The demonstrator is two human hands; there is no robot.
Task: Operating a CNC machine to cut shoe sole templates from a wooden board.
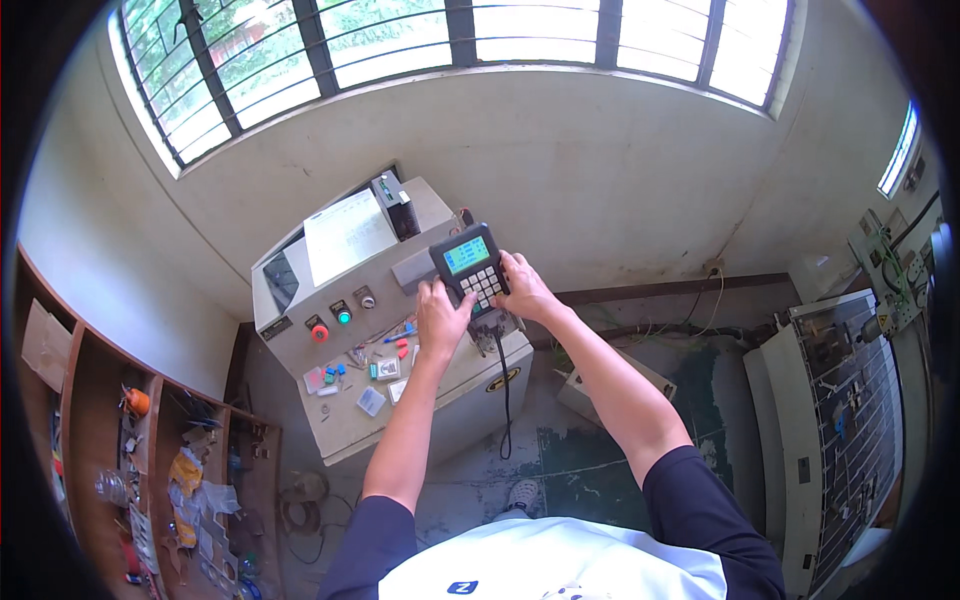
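Observation:
Between my two hands is a black handheld controller (466, 240) with a lit green-blue screen and a keypad of pale keys. My left hand (441, 316) grips its lower left edge, the thumb lying at the keys. On the opposite side, my right hand (527, 288) wraps the right edge, its thumb over the lower right of the keypad. A black cable (504, 385) hangs in a loop below the controller. Behind it stands a light grey control cabinet (400, 270) with a red knob (319, 332), a green button (344, 317) and a key switch (367, 300).
Small bits, plastic boxes (371, 401) and loose parts lie on the cabinet's ledge. A paper sheet (347, 235) rests on its sloped top. Cluttered wooden shelves (152, 420) stand at the left. At the right is a machine with a slatted bed (860, 430). A box (610, 385) sits on the floor.

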